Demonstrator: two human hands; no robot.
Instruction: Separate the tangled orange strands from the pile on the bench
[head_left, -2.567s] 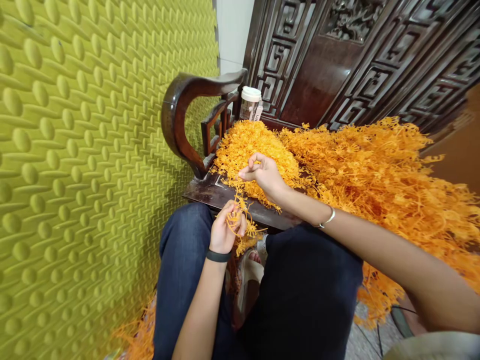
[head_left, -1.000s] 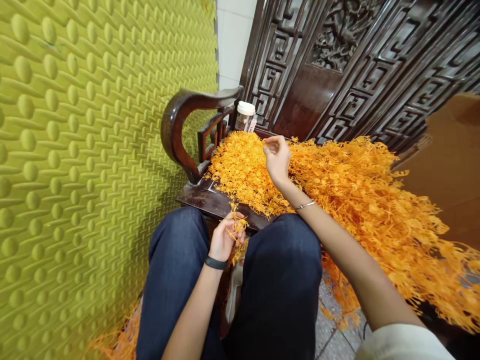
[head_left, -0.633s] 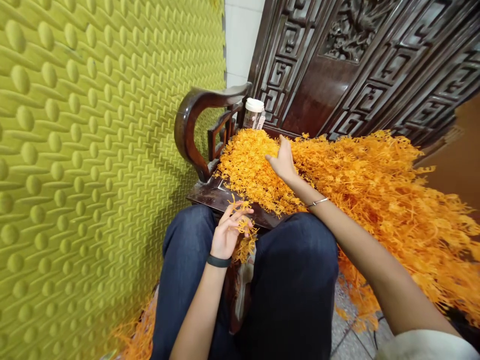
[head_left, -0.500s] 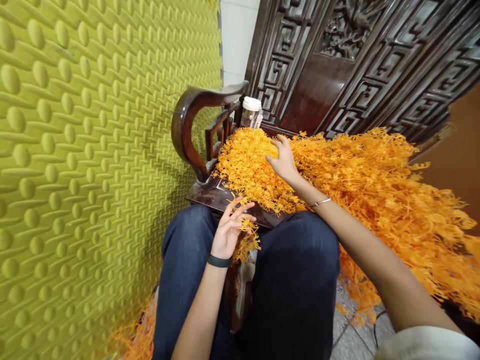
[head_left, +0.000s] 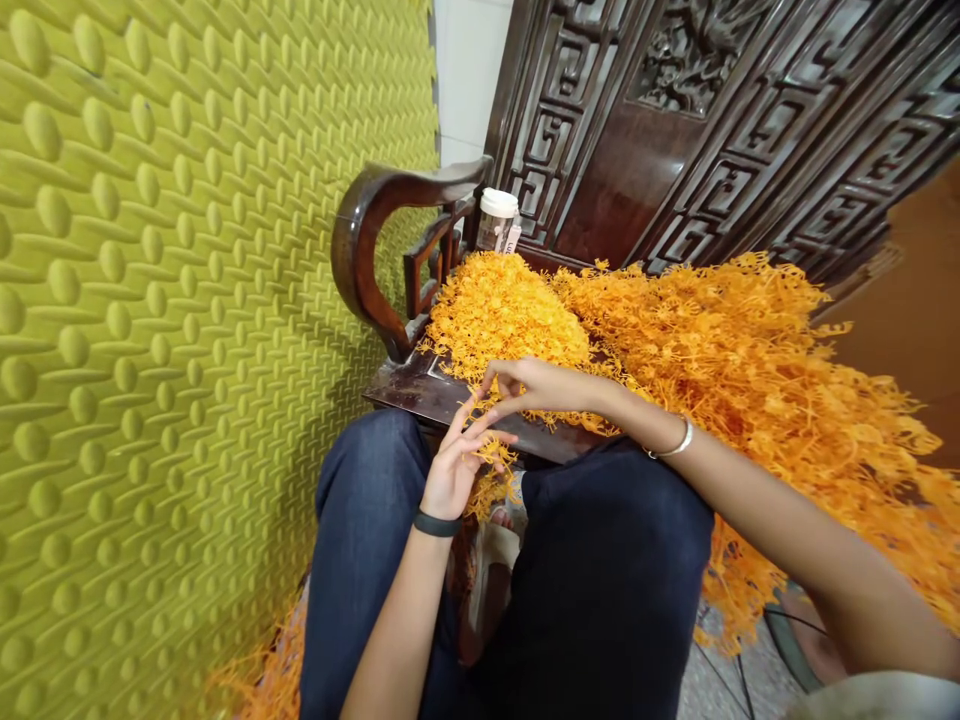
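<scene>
My left hand (head_left: 456, 462) sits above my left knee, fingers curled round a small tangled bunch of orange plastic strands (head_left: 491, 468). My right hand (head_left: 529, 385) has come down right beside it, fingertips pinched on a strand at the top of that bunch. Just beyond both hands a heap of fine orange pieces (head_left: 504, 308) lies on the dark wooden seat (head_left: 420, 392). To the right a bigger mound of coarser orange strands (head_left: 757, 350) spills over the seat's edge.
A yellow-green padded wall (head_left: 165, 300) fills the left side. The carved wooden armrest (head_left: 367, 240) and chair back (head_left: 675, 120) close off the far side. A white-capped jar (head_left: 496, 220) stands in the seat's back corner. Loose orange strands lie on the floor (head_left: 262, 680).
My right hand left the far heap and came back down to my left hand, where it now pinches the bunch. My left hand stayed above the knee with the strands.
</scene>
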